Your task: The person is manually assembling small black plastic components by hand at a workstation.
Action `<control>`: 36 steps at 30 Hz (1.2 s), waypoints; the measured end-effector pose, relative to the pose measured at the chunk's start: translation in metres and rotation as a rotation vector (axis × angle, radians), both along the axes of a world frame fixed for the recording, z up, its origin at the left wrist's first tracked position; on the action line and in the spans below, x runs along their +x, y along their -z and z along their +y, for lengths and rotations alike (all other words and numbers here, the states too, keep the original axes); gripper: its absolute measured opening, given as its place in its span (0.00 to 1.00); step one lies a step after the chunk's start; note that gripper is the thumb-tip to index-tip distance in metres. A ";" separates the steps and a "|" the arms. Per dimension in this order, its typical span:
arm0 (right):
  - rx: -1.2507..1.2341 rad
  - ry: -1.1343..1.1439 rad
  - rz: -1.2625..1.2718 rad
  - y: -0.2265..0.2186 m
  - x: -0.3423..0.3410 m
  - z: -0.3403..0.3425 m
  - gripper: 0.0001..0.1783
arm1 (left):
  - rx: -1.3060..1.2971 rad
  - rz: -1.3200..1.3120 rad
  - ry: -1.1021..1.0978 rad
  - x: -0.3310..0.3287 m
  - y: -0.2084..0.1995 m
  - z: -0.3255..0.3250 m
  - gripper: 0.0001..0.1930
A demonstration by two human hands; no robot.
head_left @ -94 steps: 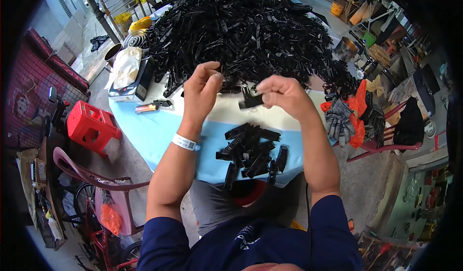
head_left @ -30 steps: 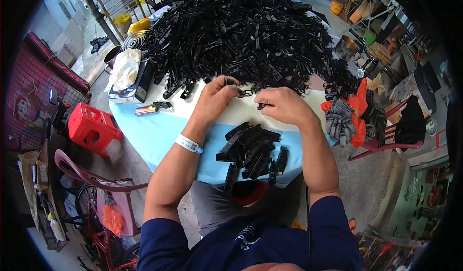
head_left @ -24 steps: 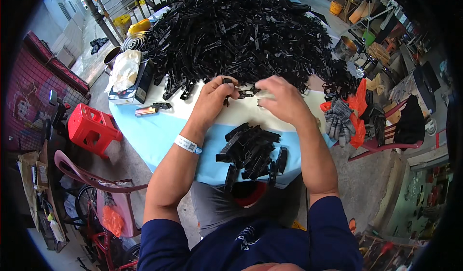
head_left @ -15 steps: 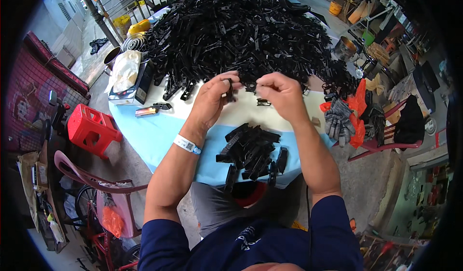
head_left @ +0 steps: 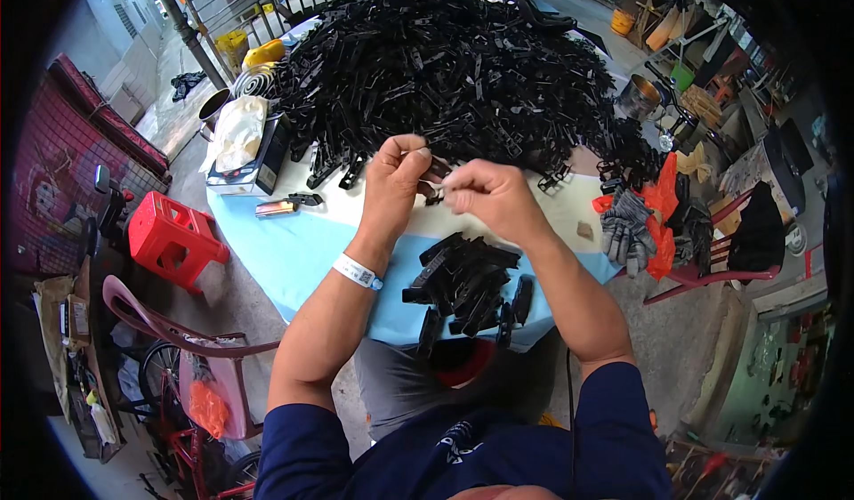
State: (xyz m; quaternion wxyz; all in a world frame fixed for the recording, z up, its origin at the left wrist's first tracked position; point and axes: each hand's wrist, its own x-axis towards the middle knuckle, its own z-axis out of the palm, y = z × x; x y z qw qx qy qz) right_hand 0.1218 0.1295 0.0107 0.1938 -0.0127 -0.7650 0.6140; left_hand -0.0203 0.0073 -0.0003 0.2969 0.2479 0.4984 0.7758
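My left hand [head_left: 393,184], with a white wristband below it, is closed on a small dark plastic piece [head_left: 436,173], mostly covered by the fingers. Right beside it, the thumb and fingers of my right hand [head_left: 496,199] are pinched together at the piece's near end. What the right fingertips grip is too small to make out. Beyond both hands rises a large heap of black plastic pieces [head_left: 445,82]. Closer to me, at the table's near edge, lies a smaller pile of long black pieces [head_left: 467,282].
A box [head_left: 258,157] with a pale bag on it and a lighter-like item [head_left: 277,207] are on the left of the tablecloth [head_left: 311,242]. Grey gloves [head_left: 627,224] and an orange bag [head_left: 660,233] hang at the right edge. A red stool [head_left: 173,237] stands left.
My right hand has moved left and slightly down, bringing its fingertips to the piece in my left hand. The left hand has shifted slightly; the view has moved a little.
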 end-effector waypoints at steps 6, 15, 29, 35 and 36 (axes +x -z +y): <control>-0.321 0.209 0.014 0.001 -0.002 0.015 0.09 | -0.150 0.328 0.066 0.006 0.005 -0.003 0.13; -0.393 0.274 -0.096 -0.006 -0.002 0.019 0.08 | -0.136 0.338 0.078 0.007 0.006 -0.002 0.14; -0.003 0.331 0.005 0.006 -0.001 0.023 0.09 | -0.231 0.463 0.075 0.012 0.002 -0.004 0.15; -0.187 0.151 -0.097 -0.004 -0.001 0.018 0.10 | -0.141 0.339 0.164 0.012 -0.002 -0.003 0.14; -0.185 0.159 -0.098 -0.003 -0.001 0.017 0.10 | -0.167 0.360 0.197 0.011 -0.002 -0.002 0.14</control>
